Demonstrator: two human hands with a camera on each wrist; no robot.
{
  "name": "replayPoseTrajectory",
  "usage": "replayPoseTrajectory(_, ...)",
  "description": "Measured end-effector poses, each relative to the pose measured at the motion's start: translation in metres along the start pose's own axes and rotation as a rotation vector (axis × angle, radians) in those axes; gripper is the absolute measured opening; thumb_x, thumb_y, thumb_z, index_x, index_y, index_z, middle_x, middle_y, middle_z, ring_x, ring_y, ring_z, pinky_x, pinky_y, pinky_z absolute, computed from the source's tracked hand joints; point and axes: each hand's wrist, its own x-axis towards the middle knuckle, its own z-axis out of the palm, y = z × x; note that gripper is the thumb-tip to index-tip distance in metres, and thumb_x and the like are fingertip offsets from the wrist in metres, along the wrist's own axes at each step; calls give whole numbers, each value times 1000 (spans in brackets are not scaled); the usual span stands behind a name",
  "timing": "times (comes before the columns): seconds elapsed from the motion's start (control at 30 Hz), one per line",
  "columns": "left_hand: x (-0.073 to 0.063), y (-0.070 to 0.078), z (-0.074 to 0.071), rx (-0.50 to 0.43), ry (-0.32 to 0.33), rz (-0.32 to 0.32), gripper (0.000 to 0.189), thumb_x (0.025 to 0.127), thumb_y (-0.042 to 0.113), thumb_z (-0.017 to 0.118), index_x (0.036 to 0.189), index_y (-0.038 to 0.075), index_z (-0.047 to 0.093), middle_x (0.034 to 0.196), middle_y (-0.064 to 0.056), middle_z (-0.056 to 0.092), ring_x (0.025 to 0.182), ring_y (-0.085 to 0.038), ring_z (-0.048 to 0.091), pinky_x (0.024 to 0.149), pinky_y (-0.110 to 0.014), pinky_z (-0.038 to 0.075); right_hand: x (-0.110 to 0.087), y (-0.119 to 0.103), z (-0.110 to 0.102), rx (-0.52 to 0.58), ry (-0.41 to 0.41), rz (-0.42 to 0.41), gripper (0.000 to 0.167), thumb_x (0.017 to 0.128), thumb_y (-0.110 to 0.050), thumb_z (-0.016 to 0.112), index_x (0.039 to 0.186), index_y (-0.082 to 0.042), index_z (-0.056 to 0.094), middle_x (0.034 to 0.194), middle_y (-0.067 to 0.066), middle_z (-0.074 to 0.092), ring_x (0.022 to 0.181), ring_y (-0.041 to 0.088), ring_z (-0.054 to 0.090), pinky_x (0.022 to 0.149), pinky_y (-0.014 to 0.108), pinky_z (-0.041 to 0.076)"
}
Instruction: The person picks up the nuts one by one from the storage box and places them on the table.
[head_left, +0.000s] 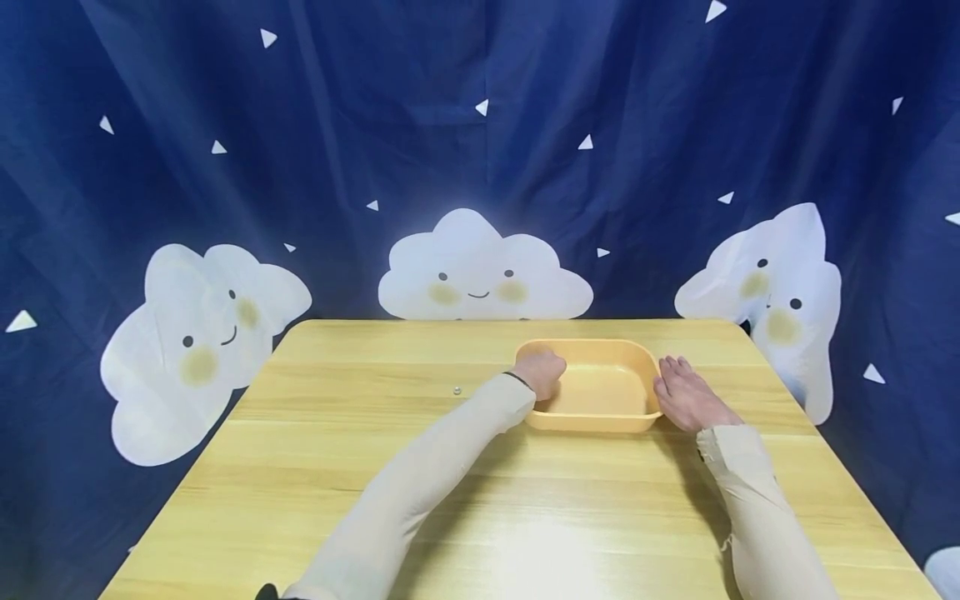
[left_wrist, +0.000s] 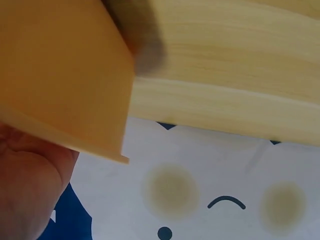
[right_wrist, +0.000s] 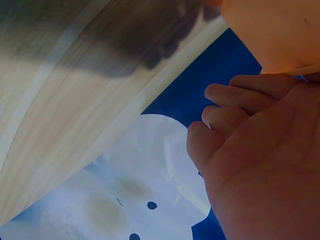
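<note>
A yellow-orange rectangular plastic basin (head_left: pixel 603 423) stands toward the far side of the wooden table, its inside showing in the head view. My left hand (head_left: pixel 542 373) grips the left end of it, fingers curled over the rim; in the left wrist view the palm (left_wrist: pixel 30 185) lies against the rim and the fingers are hidden behind it. At the right end, my right hand (head_left: pixel 692 395) is beside the outer wall with its fingers extended. The right wrist view shows these fingers (right_wrist: pixel 240 97) loosely bent, the uppermost right at the basin's rim (right_wrist: pixel 295 71).
A small shiny round piece (head_left: pixel 457 390) lies on the table (head_left: pixel 375 475), left of the basin. Behind the table's far edge hangs a dark blue curtain (head_left: pixel 420 108) with white clouds and triangles on it.
</note>
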Motion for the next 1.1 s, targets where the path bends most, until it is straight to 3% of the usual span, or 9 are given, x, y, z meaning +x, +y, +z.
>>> replayPoseTrajectory(0.23, -9, 4, -3, -81, -6, 45, 20, 92, 4, 62, 109, 11, 68, 110, -1, 74, 98, -14, 69, 85, -25, 58, 1, 1, 3, 7, -14, 17, 56, 109, -16, 28, 144, 28, 31, 152, 49, 29, 144, 66, 25, 121, 69, 25)
replayPoseTrajectory(0.43, -8, 4, -2, -119, -5, 62, 20, 90, 2, 66, 108, 9, 68, 107, -2, 74, 87, -12, 62, 79, -25, 58, 0, 0, 2, -10, 0, 3, 55, 108, -15, 30, 141, 29, 35, 150, 49, 33, 143, 65, 29, 121, 67, 28)
replayPoseTrajectory(0.7, 1, 1, 4, -195, -38, 95, 10, 90, -1, 64, 96, 7, 66, 81, 1, 62, 68, -10, 49, 61, -19, 47, 1, 2, 2, -21, 16, -17, 53, 108, -13, 30, 138, 30, 37, 147, 50, 37, 141, 64, 33, 121, 66, 29)
replayPoseTrajectory(0.93, 1, -2, 1, -212, -35, 97, 7, 92, -1, 66, 94, 6, 66, 87, -3, 69, 67, -9, 52, 62, -18, 48, 3, 3, 3, -28, 16, -32, 52, 107, -12, 30, 137, 31, 38, 146, 50, 38, 141, 63, 36, 121, 66, 28)
replayPoseTrajectory(1.1, 2, -2, 2, -215, -8, 111, 12, 90, -4, 65, 85, 7, 62, 79, -1, 64, 65, -9, 50, 59, -18, 48, 3, 2, 3, -26, 13, -29, 52, 107, -12, 30, 136, 31, 38, 146, 50, 38, 141, 62, 36, 122, 66, 28)
